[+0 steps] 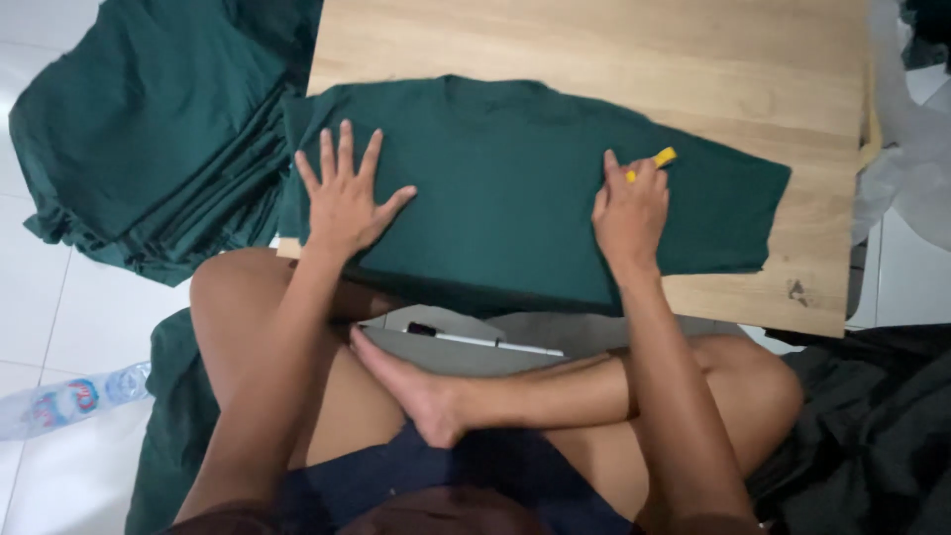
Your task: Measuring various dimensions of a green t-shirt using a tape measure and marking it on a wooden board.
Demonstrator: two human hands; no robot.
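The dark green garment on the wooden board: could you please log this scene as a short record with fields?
Surface: light wooden board, low, over the person's crossed legs
Garment: dark green cloth garment spread flat on the board
Left hand: open, fingers spread, palm pressing the garment
Right hand: grip closed on a small yellow piece against the cloth
Left of board: pile of dark green garments
Floor: clear plastic bottle

A shirt (515, 188) lies spread on a low table (693, 59). The left hand (342, 198) rests flat on its left part; the right hand (629, 213), with a small marker (662, 158) at its fingertips, sits on its right part. A stack of shirts (149, 129) lies on the floor left of the table. A bottle (69, 396) lies near the left knee, and a pen (485, 342) lies under the table's near edge.
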